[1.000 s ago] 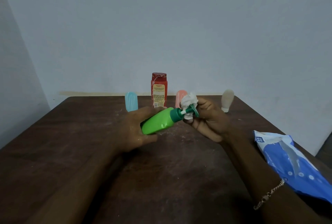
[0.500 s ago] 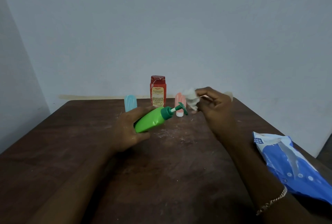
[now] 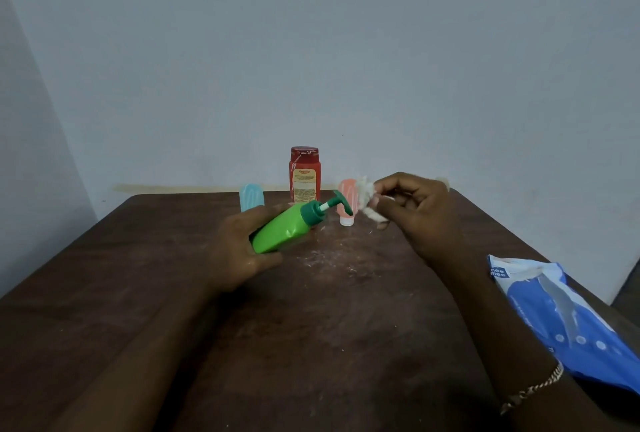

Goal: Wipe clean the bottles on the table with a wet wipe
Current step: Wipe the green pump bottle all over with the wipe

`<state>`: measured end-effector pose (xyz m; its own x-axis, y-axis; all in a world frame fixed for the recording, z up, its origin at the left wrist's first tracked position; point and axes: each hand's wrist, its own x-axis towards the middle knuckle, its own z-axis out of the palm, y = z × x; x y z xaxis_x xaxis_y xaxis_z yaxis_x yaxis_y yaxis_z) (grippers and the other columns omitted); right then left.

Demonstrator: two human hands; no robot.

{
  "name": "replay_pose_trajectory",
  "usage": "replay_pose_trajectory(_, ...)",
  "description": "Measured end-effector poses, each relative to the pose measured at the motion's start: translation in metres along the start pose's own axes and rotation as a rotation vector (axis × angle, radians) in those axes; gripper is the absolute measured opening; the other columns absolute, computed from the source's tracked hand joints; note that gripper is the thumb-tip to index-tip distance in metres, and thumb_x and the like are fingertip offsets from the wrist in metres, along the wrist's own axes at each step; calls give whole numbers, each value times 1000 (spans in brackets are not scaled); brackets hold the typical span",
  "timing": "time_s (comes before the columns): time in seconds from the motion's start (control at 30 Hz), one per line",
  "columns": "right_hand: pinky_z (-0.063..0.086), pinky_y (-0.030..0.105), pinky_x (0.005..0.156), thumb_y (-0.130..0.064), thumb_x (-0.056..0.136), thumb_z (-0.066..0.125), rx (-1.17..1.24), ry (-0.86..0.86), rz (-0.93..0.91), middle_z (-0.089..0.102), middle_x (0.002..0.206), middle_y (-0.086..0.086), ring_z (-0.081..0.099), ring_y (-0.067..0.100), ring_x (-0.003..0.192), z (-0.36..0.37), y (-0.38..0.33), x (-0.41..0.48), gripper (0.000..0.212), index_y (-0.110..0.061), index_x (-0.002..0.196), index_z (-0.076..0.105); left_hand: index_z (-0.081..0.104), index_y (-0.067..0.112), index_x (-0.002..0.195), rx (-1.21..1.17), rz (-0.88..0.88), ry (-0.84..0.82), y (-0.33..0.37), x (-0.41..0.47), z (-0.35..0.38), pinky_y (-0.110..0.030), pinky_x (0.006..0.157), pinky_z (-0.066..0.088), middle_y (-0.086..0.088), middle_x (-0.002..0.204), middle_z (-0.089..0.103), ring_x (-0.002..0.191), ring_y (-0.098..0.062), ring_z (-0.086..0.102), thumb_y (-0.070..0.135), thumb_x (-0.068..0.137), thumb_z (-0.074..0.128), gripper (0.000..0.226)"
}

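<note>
Both full: left grip (image 3: pixel 239 251) clasps the green bottle (image 3: pixel 280 234), its pump aimed rightward at the wet wipe (image 3: pixel 366 194) pinched by right grip (image 3: pixel 419 210), seemingly just apart.

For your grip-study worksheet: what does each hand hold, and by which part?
The left hand grips the green pump bottle round its lower body. The right hand pinches the crumpled wet wipe in its fingertips.

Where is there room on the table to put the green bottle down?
Bare wood lies in the near middle of the table, and all along the left side beside the left hand. The far edge is crowded: blue bottle, red bottle and pink bottle stand there. The wipes pack sits at the right.
</note>
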<state>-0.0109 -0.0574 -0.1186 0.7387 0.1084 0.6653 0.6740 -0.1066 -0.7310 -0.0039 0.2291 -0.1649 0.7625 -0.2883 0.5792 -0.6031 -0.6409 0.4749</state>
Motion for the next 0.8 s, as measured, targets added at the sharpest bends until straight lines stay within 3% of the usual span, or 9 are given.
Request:
replay_pose_trajectory(0.1,56,27,67,3,87,67,-26,36,-70,74,90,-5,70,11,82,5,2,1,21,-14,98,74,57,33,136,28,18,-23,-1,0,2,-13,70,38,32,98,58,92,2,59,32,67,75,72)
replay_pose_trajectory(0.2,55,33,80,9,88,63,-137,-61,-207,69,99,6,67,20,95,11,3,0,27,-11,100,76,56,35,133,-10,3,0,-2,0,2,-19,70,41,29,98,59,91,2,58,42,65,72,70)
replay_pose_trajectory(0.27,56,33,82,1,88,60,-133,-112,-204,68,100,4,65,21,99,12,1,-2,25,-14,101,76,57,37,130,-34,-14,25,-2,0,0,-25,69,46,21,98,62,88,-2,59,47,62,68,69)
replay_pose_trajectory(0.37,58,40,83,-12,86,72,-143,-99,-174,71,99,1,67,22,97,12,-1,-4,14,-12,99,77,55,40,128,-31,-28,24,-2,-1,-1,-25,70,48,17,98,63,89,-2,59,45,62,70,68)
replay_pose_trajectory(0.5,58,38,89,2,82,73,196,31,22,71,113,6,69,21,106,11,-4,1,39,-5,121,66,56,37,132,19,-1,-23,0,0,0,-17,71,40,28,99,59,95,4,57,33,66,76,69)
replay_pose_trajectory(0.63,57,40,89,-10,88,71,-118,-96,-62,71,107,1,67,19,103,13,1,-1,25,-17,111,74,58,31,132,4,2,-13,0,0,0,-17,71,39,30,100,58,95,4,58,39,65,74,70)
replay_pose_trajectory(0.8,57,36,79,-6,83,75,-94,-103,-66,72,92,2,68,21,89,6,6,0,18,-10,100,78,56,37,128,-65,-32,51,-1,-1,-3,-21,69,44,19,97,63,89,-2,60,45,62,70,68)
